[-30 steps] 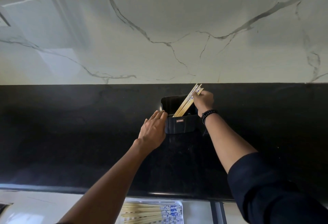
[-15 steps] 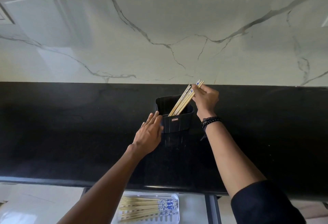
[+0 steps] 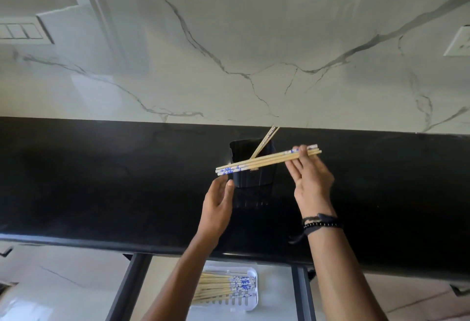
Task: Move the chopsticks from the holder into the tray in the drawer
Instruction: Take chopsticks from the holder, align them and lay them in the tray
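**Risk: end-held bundle slipping**

Chopsticks (image 3: 264, 161) are pinched near one end by the right hand (image 3: 311, 183), level above the holder (image 3: 254, 179). The left hand (image 3: 218, 201) is held open just below the free end, empty. Gripped so far off-centre, sticks may be splayed and dropped short of the tray (image 3: 253, 304).

Pinches a bundle of chopsticks (image 3: 264, 161) near one end with the right hand (image 3: 311, 185), nearly level, crossing in front of the black holder (image 3: 254, 178) on the black countertop (image 3: 127, 180). Spreads the left hand (image 3: 220, 201) open just below the bundle's other end, beside the holder. Shows two chopsticks (image 3: 264, 142) leaning inside the holder, and a white tray (image 3: 250, 304) of further chopsticks (image 3: 221, 287) in the open drawer (image 3: 278, 290) below.
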